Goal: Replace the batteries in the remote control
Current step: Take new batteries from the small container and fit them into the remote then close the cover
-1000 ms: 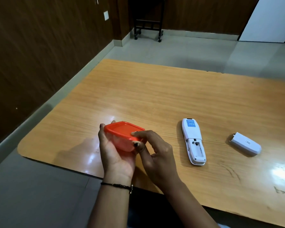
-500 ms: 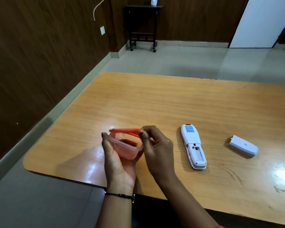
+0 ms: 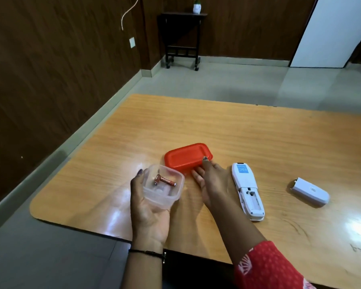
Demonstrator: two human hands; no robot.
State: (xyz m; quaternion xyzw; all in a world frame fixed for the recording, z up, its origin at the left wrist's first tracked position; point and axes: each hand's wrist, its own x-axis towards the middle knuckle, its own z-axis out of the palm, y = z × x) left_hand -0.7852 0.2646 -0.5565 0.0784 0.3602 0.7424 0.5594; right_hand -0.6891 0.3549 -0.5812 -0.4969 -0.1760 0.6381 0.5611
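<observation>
My left hand [image 3: 148, 209] cradles a small clear plastic container [image 3: 164, 187] above the table's near edge; two copper-coloured batteries [image 3: 165, 181] lie inside it. My right hand [image 3: 212, 184] pinches the near right corner of the red lid [image 3: 186, 158], thumb on top, with the lid resting on or just above the table beyond the container. The white remote control [image 3: 247, 189] lies face down to the right, its battery compartment open and showing no batteries. Its white battery cover [image 3: 310, 191] lies apart, farther right.
The wooden table [image 3: 217, 126] has a rounded near-left corner and a grey floor around it. A dark wood wall runs along the left. A small dark side table [image 3: 182, 38] with a white pot stands far back, beside a white door.
The red lid came off the container; my right hand carried it away to the table beyond. The open container with batteries stays in my left hand. The camera tilted up.
</observation>
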